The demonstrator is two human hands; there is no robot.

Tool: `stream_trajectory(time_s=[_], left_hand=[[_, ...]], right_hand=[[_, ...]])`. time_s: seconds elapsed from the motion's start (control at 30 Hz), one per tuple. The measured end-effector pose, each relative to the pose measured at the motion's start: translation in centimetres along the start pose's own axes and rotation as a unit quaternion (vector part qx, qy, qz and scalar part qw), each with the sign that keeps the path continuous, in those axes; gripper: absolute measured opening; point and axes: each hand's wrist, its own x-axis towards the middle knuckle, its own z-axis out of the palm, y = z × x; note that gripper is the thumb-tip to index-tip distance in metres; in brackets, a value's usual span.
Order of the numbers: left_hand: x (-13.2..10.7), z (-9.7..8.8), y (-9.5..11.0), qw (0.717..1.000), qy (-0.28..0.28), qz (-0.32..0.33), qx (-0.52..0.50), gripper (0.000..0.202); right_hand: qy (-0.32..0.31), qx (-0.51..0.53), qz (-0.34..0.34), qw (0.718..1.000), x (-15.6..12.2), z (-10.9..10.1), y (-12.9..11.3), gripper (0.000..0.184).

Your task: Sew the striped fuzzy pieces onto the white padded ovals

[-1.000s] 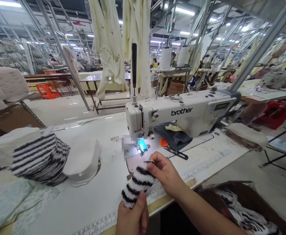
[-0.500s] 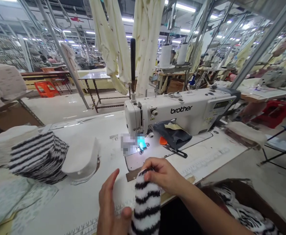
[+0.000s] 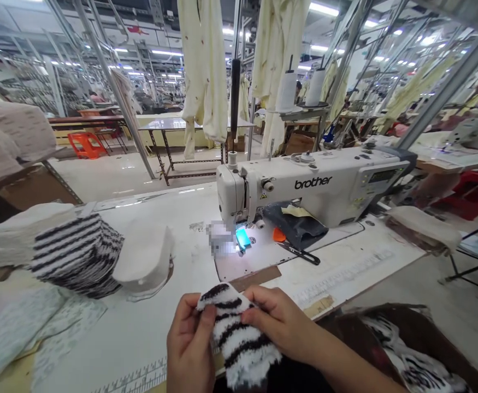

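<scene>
A fluffy black-and-white striped fabric piece (image 3: pixel 239 333) is held between both hands over the front edge of the sewing table. My left hand (image 3: pixel 193 338) pinches its upper left edge, thumb on top. My right hand (image 3: pixel 273 316) pinches its right edge, fingers closed. Just beyond the hands is the white sewing machine (image 3: pixel 316 191), its needle area lit and partly blurred out. On the table to the left are a stack of striped pieces (image 3: pixel 77 251) and a stack of white pads (image 3: pixel 142 259).
Small black thread snips (image 3: pixel 302 252) and dark cloth (image 3: pixel 296 224) lie by the machine's base. Pale green fabric (image 3: pixel 21 333) covers the table's left corner. At the lower right, a brown box (image 3: pixel 345 327) holds striped pieces. Cream garments (image 3: pixel 206 71) hang behind the machine.
My left hand, open and apart before, has closed on the striped fabric's left edge. The piece has turned from hanging upright to tilted. The view has shifted slightly.
</scene>
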Motion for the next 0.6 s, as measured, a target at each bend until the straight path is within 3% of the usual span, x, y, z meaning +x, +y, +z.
stream_trajectory(time_s=[0.23,0.4,0.53,0.6], left_hand=[[-0.6,1.6,0.6,0.996,-0.061,0.009,0.066,0.038],[-1.2,2.0,0.3,0.982,-0.109,0.007,0.151,0.030],[-1.2,1.3,0.1,0.978,-0.083,0.052,0.186,0.029],[-0.9,0.8,0.1,0.984,-0.055,0.044,0.162,0.031]], right_hand=[[0.021,-0.032,-0.062,0.997,0.1,-1.0,-0.2,0.031],[0.072,-0.075,-0.106,0.989,-0.3,-0.7,-0.2,0.033],[0.078,-0.092,-0.116,0.986,0.0,-0.1,0.0,0.037],[0.076,-0.067,-0.115,0.988,0.1,-0.3,0.3,0.037]])
